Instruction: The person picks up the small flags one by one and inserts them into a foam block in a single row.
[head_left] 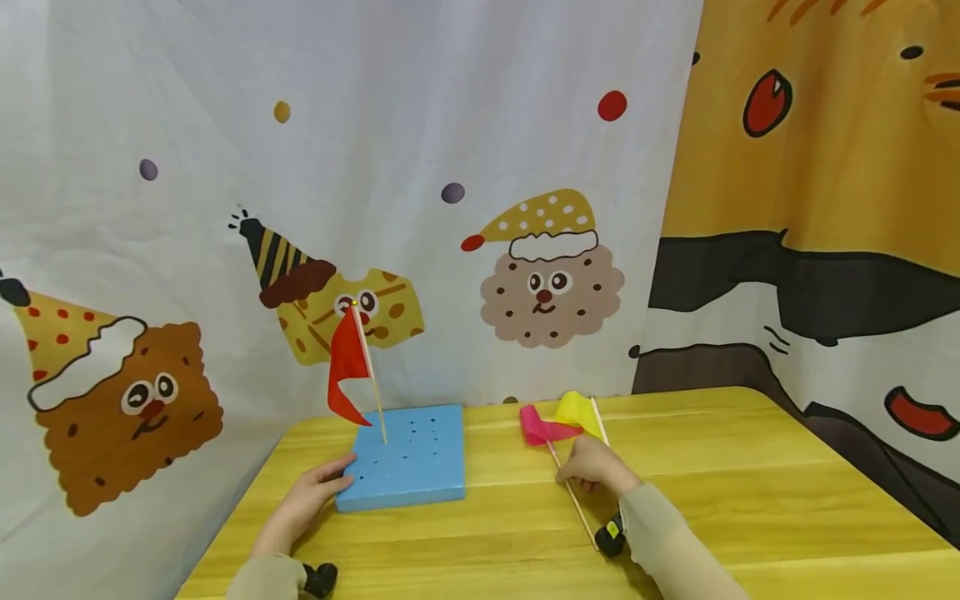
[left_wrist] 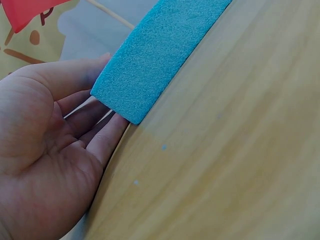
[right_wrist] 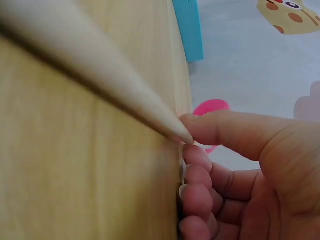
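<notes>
Head view: my right hand [head_left: 596, 468] pinches the thin wooden stick [head_left: 582, 512] of the pink flag [head_left: 534, 428], thumb and fingertips closed on it partway along. Flag's on the wooden table [head_left: 780, 467], cloth just beyond my fingers, rolled over on itself; below the pinch the stick slants back toward me, its end beside the black wrist device [head_left: 611, 537]. Yellow flag [head_left: 576, 407] right behind my knuckles, next to the pink cloth — can't tell how far its stick runs under my hand. My left hand [head_left: 306, 497] isn't clamped, fingers loosely extended and touching the left edge of the blue block [head_left: 438, 475], a flat piece with small holes in its top. Red flag [head_left: 349, 358] stands in that top on a slightly tilted stick, beyond my left fingertips. Printed curtain [head_left: 420, 92] behind everything. Left wrist view: thumb at the block's upper edge, other fingers meeting its lower corner near the table, palm well off the foam; a bit of red cloth up in the corner. Right wrist view: stick comes in large and blurry from upper left and ends at my thumb and index tips — other fingers curled below. Pink shows behind the thumb, blue block farther off, apart from this hand.
</notes>
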